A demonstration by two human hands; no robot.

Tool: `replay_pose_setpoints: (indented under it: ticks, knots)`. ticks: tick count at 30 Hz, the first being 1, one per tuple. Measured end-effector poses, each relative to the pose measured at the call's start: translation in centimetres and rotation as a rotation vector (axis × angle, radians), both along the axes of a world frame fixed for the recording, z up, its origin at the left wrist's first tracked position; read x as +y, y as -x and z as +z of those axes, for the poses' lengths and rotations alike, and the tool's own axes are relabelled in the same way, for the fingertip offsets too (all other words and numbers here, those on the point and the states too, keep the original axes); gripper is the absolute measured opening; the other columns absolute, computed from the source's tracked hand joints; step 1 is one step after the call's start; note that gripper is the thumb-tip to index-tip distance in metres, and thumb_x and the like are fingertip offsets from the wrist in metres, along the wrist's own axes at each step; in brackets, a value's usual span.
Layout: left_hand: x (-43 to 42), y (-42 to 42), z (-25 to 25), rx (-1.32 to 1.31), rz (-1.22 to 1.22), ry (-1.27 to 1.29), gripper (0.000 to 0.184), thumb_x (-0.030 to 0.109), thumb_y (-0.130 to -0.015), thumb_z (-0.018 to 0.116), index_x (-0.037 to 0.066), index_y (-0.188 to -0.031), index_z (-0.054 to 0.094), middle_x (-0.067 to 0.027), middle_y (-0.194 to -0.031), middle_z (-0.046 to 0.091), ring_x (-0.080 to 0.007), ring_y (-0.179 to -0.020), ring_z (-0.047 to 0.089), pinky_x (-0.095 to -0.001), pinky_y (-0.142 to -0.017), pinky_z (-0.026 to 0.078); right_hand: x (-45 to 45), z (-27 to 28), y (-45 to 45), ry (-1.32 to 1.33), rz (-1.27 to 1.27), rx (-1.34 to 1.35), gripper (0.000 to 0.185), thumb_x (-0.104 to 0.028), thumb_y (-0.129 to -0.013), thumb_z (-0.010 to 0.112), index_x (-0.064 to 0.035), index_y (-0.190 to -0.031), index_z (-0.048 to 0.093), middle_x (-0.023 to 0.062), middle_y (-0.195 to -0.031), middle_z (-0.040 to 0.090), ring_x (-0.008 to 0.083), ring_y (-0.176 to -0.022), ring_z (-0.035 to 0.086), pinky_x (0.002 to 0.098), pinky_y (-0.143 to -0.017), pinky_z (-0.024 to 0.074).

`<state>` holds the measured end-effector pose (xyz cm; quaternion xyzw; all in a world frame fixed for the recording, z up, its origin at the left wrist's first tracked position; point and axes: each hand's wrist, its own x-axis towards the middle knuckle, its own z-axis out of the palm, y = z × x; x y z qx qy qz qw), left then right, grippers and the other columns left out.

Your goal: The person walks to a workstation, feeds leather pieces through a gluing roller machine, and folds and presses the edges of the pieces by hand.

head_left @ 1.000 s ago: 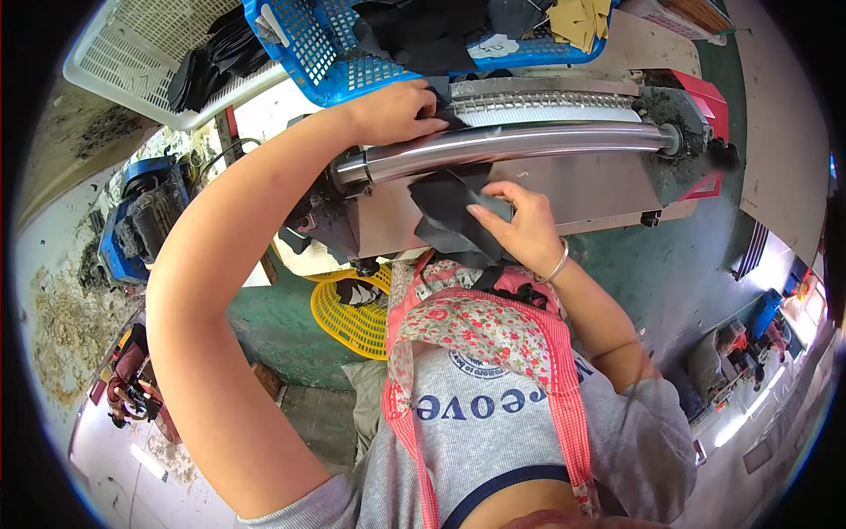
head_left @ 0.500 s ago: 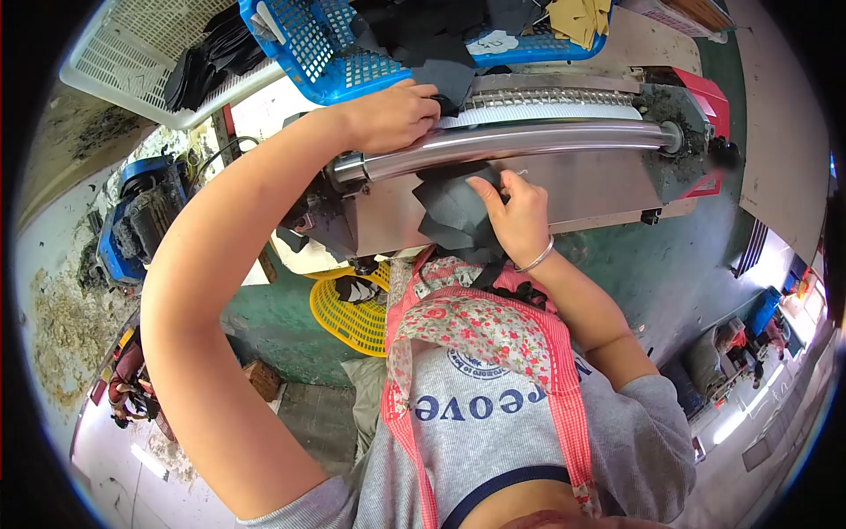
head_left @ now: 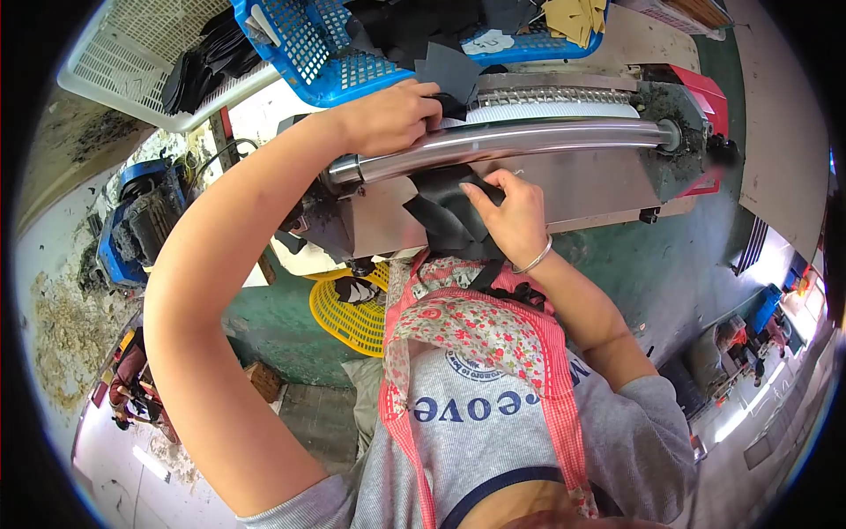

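Note:
My left hand (head_left: 392, 116) is curled at the left end of the shiny metal roller (head_left: 520, 139), its fingers closed on the edge of a dark flat piece (head_left: 449, 75) that stands up behind the roller. In front of it, my right hand (head_left: 514, 214) pinches black flat pieces (head_left: 445, 212) between thumb and fingers. These overlap and hang over the metal plate (head_left: 582, 187) below the roller, toward my apron. My left fingertips are partly hidden.
Behind the machine, a blue basket (head_left: 352, 78) holds black and yellow pieces. A white basket (head_left: 132, 66) with black pieces stands at back left. Below the machine is a yellow basket (head_left: 348, 322). A blue motor (head_left: 132, 220) sits left; a person (head_left: 130, 388) is visible farther off.
A dark piece has come up behind the roller beside my left hand. My right hand has shifted slightly left, and the black pieces in it have changed position and fold.

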<state>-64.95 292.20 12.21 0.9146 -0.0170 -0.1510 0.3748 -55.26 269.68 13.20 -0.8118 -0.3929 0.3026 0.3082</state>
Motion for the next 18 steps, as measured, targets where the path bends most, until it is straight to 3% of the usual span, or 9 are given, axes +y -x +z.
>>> replay_pose_setpoints:
  ticks: [1,4,7,11,14,18]
  knots:
    - [0.1,-0.1,0.2,0.081,0.002,0.028,0.020,0.014,-0.086,0.045,-0.001,-0.094,0.056,-0.0166,-0.104,0.049,-0.0328,-0.103,0.044,-0.0407,-0.089,0.037,-0.1,0.1,0.1,0.001,-0.005,-0.004,0.027,-0.020,-0.072,0.074,0.0026,-0.079,0.062,0.0152,-0.068,0.062,0.0236,-0.058,0.059,0.0323,-0.058,0.0457]
    - [0.3,-0.5,-0.4,-0.026,-0.154,-0.111,0.023,0.016,-0.089,0.044,-0.002,-0.095,0.057,-0.0178,-0.104,0.050,-0.0333,-0.101,0.045,-0.0402,-0.088,0.038,-0.6,0.5,-0.2,-0.003,0.048,0.040,0.027,-0.020,-0.073,0.074,0.0029,-0.078,0.062,0.0141,-0.066,0.061,0.0213,-0.055,0.056,0.0311,-0.056,0.0448]
    - [0.0,-0.5,0.0,-0.016,-0.058,-0.038,0.026,0.019,-0.091,0.042,-0.002,-0.097,0.058,-0.0187,-0.103,0.051,-0.0333,-0.100,0.046,-0.0400,-0.088,0.038,-1.6,0.8,-0.7,0.003,0.183,0.186,0.027,-0.020,-0.073,0.074,0.0034,-0.078,0.061,0.0135,-0.064,0.061,0.0149,-0.054,0.053,0.0297,-0.054,0.0440]
    - [-0.2,-0.5,0.3,0.013,-0.026,-0.029,0.028,0.022,-0.092,0.042,-0.002,-0.097,0.058,-0.0184,-0.101,0.050,-0.0338,-0.100,0.047,-0.0401,-0.088,0.038,-0.7,-0.4,-0.4,-0.013,-0.001,0.178,0.028,-0.021,-0.073,0.075,0.0033,-0.077,0.061,0.0109,-0.060,0.058,0.0081,-0.055,0.049,0.0283,-0.053,0.0425]
    - [-0.2,-0.3,0.1,0.000,-0.015,-0.015,0.027,0.022,-0.091,0.045,-0.002,-0.095,0.057,-0.0180,-0.097,0.051,-0.0344,-0.099,0.048,-0.0407,-0.086,0.039,0.1,-0.1,-0.4,0.084,-0.047,0.172,0.029,-0.022,-0.071,0.076,0.0029,-0.077,0.062,0.0099,-0.059,0.058,0.0082,-0.053,0.046,0.0284,-0.051,0.0413]
    - [-0.1,-0.5,-0.5,-0.042,0.195,0.028,0.019,0.016,-0.085,0.054,-0.002,-0.091,0.056,-0.0182,-0.094,0.051,-0.0363,-0.091,0.052,-0.0409,-0.078,0.043,-1.2,0.5,-0.6,-0.077,0.073,0.256,0.028,-0.021,-0.070,0.078,0.0012,-0.080,0.063,0.0103,-0.073,0.065,0.0118,-0.067,0.058,0.0279,-0.065,0.0465]
